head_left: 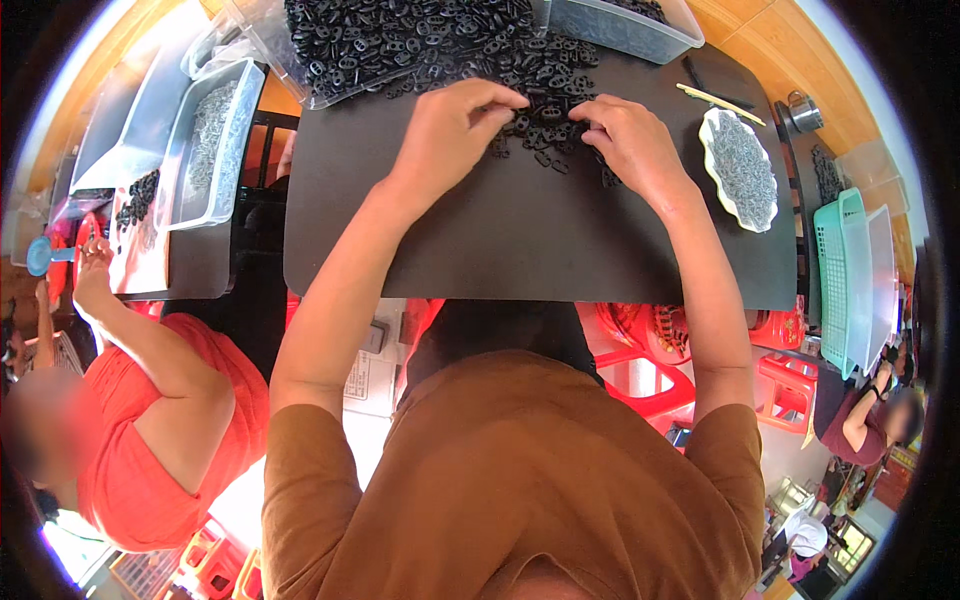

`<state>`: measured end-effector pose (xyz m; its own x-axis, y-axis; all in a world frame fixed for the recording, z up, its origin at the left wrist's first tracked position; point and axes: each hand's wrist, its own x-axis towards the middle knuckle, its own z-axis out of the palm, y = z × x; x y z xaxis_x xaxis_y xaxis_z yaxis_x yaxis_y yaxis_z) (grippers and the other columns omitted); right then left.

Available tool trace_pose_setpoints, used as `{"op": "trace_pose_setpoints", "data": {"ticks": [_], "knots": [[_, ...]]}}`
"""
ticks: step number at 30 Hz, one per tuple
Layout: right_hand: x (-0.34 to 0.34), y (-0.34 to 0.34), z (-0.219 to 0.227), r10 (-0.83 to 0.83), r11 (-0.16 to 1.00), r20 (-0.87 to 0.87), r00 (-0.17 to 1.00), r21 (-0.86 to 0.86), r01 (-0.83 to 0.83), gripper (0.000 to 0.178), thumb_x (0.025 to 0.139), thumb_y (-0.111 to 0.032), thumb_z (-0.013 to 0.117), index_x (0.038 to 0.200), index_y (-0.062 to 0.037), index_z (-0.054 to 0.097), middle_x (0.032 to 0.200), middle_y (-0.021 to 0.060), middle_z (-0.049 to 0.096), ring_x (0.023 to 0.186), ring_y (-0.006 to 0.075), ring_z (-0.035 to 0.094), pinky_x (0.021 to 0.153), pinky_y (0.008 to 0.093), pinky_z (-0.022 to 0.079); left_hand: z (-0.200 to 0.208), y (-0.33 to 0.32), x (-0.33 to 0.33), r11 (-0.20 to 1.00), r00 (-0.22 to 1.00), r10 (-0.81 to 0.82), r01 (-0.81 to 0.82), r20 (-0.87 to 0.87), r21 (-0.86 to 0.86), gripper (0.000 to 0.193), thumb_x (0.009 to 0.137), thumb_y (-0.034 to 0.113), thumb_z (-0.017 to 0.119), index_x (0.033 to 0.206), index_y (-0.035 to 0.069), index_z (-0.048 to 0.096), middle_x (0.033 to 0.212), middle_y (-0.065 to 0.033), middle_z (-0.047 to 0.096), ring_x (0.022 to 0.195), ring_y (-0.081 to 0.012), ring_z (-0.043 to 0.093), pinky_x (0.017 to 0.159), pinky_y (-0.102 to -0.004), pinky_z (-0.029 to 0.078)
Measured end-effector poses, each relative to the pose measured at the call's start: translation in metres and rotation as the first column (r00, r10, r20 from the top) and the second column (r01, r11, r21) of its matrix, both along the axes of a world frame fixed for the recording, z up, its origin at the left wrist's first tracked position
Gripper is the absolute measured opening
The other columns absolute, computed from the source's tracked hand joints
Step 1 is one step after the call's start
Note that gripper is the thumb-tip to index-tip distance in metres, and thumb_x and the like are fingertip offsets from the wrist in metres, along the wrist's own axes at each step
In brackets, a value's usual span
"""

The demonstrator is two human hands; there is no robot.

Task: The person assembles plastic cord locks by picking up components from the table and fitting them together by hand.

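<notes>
Plainly, black pieces (pixel 470 50): small, glossy, rounded with holes, heaped at the far side of the smooth, dark surface (pixel 520 245), some scattered between the hands.
White dish (pixel 708 152): scalloped rim, full of fine greyish bits (pixel 741 172), at right.
Left hand (pixel 450 122): reaching far, thumb and forefinger nearly meeting.
Right hand (pixel 628 140): angled inward, fingers curled.
Grip: narrow on both, among black pieces; whether either holds one, cannot tell.

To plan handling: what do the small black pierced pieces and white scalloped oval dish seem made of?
Small black pierced pieces look like slightly glossy moulded plastic, from their uniform shapes and highlights. White scalloped oval dish: plastic or ceramic; its smooth-looking plain rim fits either.
</notes>
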<state>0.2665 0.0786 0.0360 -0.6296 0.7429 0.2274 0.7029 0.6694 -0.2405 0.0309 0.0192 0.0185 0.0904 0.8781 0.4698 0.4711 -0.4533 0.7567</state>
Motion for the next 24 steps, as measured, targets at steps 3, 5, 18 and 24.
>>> {"op": "trace_pose_setpoints", "data": {"ticks": [3,5,18,24], "knots": [[0.001,0.003,0.002,0.022,1.000,0.017,1.000,-0.008,-0.022,0.018,0.083,-0.006,0.064,0.101,-0.0061,0.068,0.094,0.0092,0.066,0.085,0.0320,0.065,0.076,0.0413,0.051,0.002,-0.015,-0.015,0.994,0.999,0.046,-0.046,-0.009,-0.098,0.013,0.088,0.006,0.067,0.100,0.003,0.072,0.095,-0.0043,0.071,0.081,-0.0101,0.064,0.072,-0.0238,0.050],[0.002,0.006,0.003,0.032,0.999,0.030,0.999,-0.007,-0.032,0.016,0.083,-0.006,0.064,0.099,-0.0060,0.067,0.093,0.0091,0.066,0.085,0.0322,0.065,0.075,0.0415,0.051,0.001,-0.026,-0.023,0.991,0.998,0.037,-0.042,-0.043,-0.124,0.013,0.088,0.006,0.068,0.100,0.003,0.072,0.094,-0.0038,0.071,0.080,-0.0098,0.064,0.071,-0.0237,0.050],[-0.033,-0.018,-0.009,0.201,0.980,-0.224,0.954,0.052,-0.194,0.019,0.083,-0.007,0.066,0.102,-0.0072,0.067,0.089,0.0076,0.065,0.085,0.0317,0.064,0.072,0.0407,0.052,-0.009,-0.037,-0.019,0.991,0.940,0.092,-0.118,-0.327,-0.060,0.016,0.080,0.010,0.073,0.094,0.005,0.071,0.088,-0.0095,0.066,0.078,-0.0267,0.065,0.070,-0.0366,0.052],[-0.039,0.000,-0.008,0.130,0.990,-0.034,0.991,0.067,-0.128,0.013,0.083,-0.008,0.066,0.096,-0.0063,0.068,0.092,0.0072,0.066,0.085,0.0316,0.064,0.073,0.0408,0.052,-0.012,-0.017,-0.017,0.998,0.971,0.048,-0.056,-0.233,-0.029,0.015,0.081,0.009,0.071,0.095,0.006,0.071,0.091,-0.0104,0.067,0.081,-0.0285,0.066,0.071,-0.0367,0.053]]}}
